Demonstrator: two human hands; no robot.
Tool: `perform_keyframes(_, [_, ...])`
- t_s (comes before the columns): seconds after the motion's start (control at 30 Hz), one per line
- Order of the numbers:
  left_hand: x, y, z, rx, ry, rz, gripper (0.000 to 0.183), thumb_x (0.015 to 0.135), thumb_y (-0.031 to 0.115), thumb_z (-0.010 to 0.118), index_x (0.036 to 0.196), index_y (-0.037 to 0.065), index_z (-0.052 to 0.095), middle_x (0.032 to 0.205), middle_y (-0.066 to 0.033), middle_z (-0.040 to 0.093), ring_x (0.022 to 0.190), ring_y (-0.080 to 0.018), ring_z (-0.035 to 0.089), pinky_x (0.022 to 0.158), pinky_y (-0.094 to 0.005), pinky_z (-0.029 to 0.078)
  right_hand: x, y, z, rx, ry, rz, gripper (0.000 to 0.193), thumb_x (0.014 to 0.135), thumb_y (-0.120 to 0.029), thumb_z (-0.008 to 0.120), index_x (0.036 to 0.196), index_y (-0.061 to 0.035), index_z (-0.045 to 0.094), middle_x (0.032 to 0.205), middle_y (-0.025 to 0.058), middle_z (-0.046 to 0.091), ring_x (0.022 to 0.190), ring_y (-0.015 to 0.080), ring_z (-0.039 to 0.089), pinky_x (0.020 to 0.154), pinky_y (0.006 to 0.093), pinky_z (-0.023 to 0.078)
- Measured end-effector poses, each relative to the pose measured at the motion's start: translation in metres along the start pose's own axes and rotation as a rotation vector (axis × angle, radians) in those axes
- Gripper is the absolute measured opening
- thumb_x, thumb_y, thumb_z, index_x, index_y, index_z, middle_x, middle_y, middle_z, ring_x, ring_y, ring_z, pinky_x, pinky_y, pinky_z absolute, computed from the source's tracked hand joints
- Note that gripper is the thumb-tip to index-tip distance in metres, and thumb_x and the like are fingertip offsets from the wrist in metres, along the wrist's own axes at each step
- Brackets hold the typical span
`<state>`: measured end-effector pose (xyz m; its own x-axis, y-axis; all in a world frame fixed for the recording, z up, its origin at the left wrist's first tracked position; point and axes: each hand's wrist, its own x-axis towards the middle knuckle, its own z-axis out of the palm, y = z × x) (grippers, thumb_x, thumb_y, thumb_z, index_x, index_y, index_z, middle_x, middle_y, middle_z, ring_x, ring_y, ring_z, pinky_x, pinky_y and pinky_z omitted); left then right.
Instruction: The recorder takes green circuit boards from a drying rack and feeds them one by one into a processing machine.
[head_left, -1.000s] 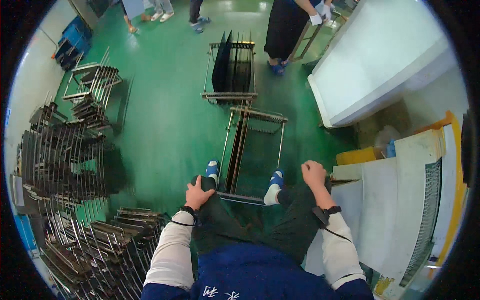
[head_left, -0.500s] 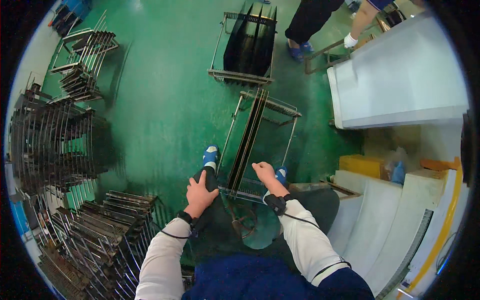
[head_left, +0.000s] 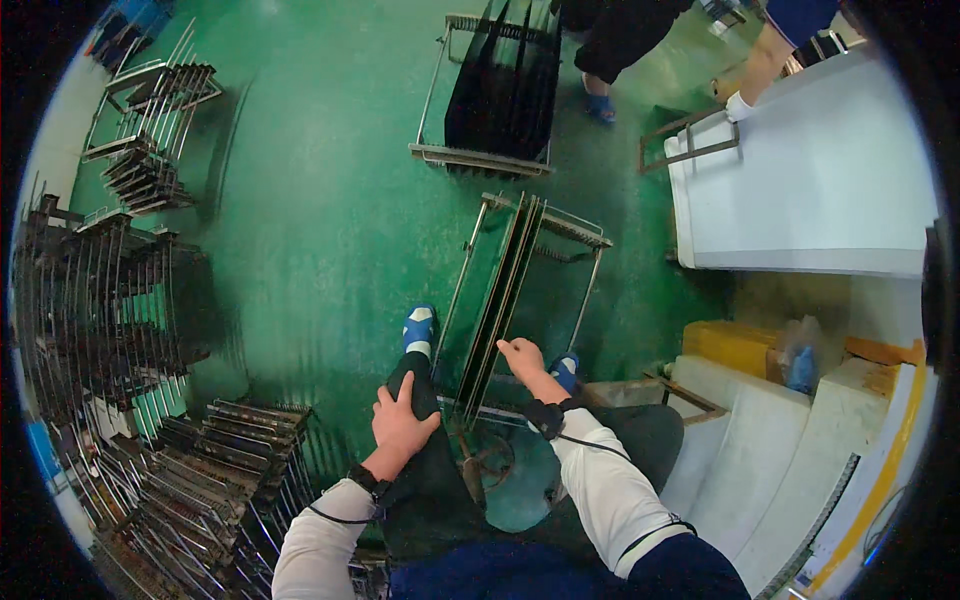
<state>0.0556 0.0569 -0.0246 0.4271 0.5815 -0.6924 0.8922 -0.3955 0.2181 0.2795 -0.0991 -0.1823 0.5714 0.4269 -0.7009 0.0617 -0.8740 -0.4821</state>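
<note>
My left hand [head_left: 403,415] rests on my left knee with its fingers spread, holding nothing. My right hand [head_left: 524,361] is closed, thumb and fingers pressed together over the right side of several thin dark panels [head_left: 508,280]. Whether anything is pinched in it is too small to tell. The panels stand on edge, side by side, in a slotted metal rack [head_left: 578,232] on the floor between my feet. The rack's right half shows green floor through it.
Beyond stands another rack [head_left: 480,158] of black panels. At the upper right a person's gloved hand [head_left: 738,107] holds a metal frame [head_left: 690,137] by a large white surface [head_left: 810,190]. Stacked racks [head_left: 120,300] line the left; a yellow box [head_left: 728,348] sits right.
My view has shifted slightly. My right hand's fingertips have come closer over the panels. The other person's gloved hand and metal frame have moved right, over the white surface's edge. My left hand stays on my knee.
</note>
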Motion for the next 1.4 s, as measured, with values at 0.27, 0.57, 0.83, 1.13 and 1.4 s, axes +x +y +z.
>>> perform_keyframes(0.27, [0.007, 0.001, 0.0, 0.011, 0.039, 0.022, 0.095, 0.068, 0.045, 0.076, 0.15, 0.026, 0.032, 0.135, -0.0268, 0.039, 0.111, -0.0441, 0.052, 0.091, -0.048, 0.049, 0.0, -0.024, 0.0, -0.142, 0.105, 0.028, 0.035, 0.093, -0.032, 0.049, 0.09, 0.0019, 0.058, 0.098, 0.0248, 0.063, 0.086, 0.0447, 0.06, 0.076, 0.0533, 0.047])
perform_keyframes(0.57, [0.008, 0.002, -0.003, -0.015, 0.054, 0.028, 0.094, 0.068, 0.045, 0.077, 0.149, 0.026, 0.034, 0.133, -0.0266, 0.039, 0.11, -0.0444, 0.052, 0.089, -0.0485, 0.05, 0.03, -0.031, 0.009, -0.033, -0.055, 0.312, 0.041, 0.093, -0.029, 0.05, 0.109, 0.007, 0.062, 0.109, 0.0284, 0.064, 0.099, 0.0449, 0.062, 0.085, 0.0505, 0.05])
perform_keyframes(0.83, [0.005, 0.004, -0.005, -0.01, 0.03, 0.041, 0.091, 0.068, 0.045, 0.076, 0.147, 0.026, 0.036, 0.133, -0.0253, 0.04, 0.11, -0.0447, 0.052, 0.087, -0.0485, 0.051, 0.022, -0.033, 0.002, -0.225, 0.07, 0.154, 0.037, 0.093, -0.027, 0.051, 0.093, 0.0059, 0.066, 0.097, 0.0286, 0.066, 0.09, 0.0431, 0.065, 0.076, 0.0486, 0.053])
perform_keyframes(1.13, [-0.001, 0.001, -0.002, -0.016, 0.039, 0.039, 0.091, 0.068, 0.046, 0.075, 0.147, 0.023, 0.036, 0.132, -0.0255, 0.04, 0.11, -0.0448, 0.052, 0.088, -0.0483, 0.051, -0.047, -0.053, -0.057, -0.132, 0.249, 0.021, 0.039, 0.084, -0.033, 0.059, 0.083, 0.0058, 0.066, 0.083, 0.0292, 0.065, 0.085, 0.0467, 0.064, 0.077, 0.0519, 0.049])
perform_keyframes(1.4, [-0.018, 0.006, -0.001, -0.007, 0.03, 0.066, 0.09, 0.069, 0.045, 0.076, 0.147, 0.024, 0.036, 0.126, -0.0219, 0.042, 0.109, -0.0425, 0.053, 0.087, -0.0488, 0.051, -0.138, -0.012, -0.134, 0.109, 0.343, -0.07, 0.032, 0.085, -0.028, 0.061, 0.092, 0.0025, 0.068, 0.082, 0.0186, 0.068, 0.079, 0.0324, 0.064, 0.071, 0.044, 0.048])
